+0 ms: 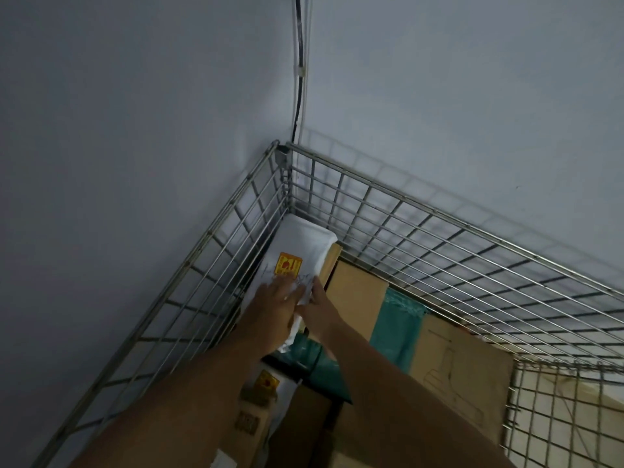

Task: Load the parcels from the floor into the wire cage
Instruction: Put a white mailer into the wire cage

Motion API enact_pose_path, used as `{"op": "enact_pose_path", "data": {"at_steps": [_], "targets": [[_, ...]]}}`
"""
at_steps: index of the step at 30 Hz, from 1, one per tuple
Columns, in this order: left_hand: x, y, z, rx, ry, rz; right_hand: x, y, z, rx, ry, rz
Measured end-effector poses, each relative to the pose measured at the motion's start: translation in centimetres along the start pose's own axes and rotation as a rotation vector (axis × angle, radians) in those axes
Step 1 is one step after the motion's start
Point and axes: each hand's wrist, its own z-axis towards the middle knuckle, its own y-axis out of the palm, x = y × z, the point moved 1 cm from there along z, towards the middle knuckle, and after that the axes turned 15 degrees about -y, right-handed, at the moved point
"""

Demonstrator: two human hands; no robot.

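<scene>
A white parcel point(300, 246) with a yellow label lies in the far corner of the wire cage point(439, 211), along its left wall. My left hand point(273, 309) rests flat on the parcel's near end. My right hand point(319, 309) grips the same parcel's right edge. Both arms reach in over the cage. Beside the white parcel lie brown cardboard boxes point(358, 298) and a teal bag point(395, 325).
A second white parcel point(270, 393) with a yellow label sits lower left in the cage, under my left arm. A cardboard sheet with a line drawing point(462, 369) lies at the right. The cage stands in a room corner with cables point(299, 62) running down the wall.
</scene>
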Motion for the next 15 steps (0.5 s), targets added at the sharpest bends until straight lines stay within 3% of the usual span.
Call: {"op": "enact_pose_path", "data": {"at_steps": [6, 11, 15], "targets": [[1.0, -1.5, 0.0, -0.100, -0.089, 0.141, -0.6, -1.4, -2.9, -0.046, -0.030, -0.262], [3.9, -6.2, -1.2, -0.043, -0.108, 0.211, -3.1, -6.7, -8.3, -0.157, -0.116, -1.127], [7.8, -13.8, -3.2, 0.103, -0.046, 0.284, -9.8, -11.5, -13.0, -0.042, -0.185, -1.325]]}}
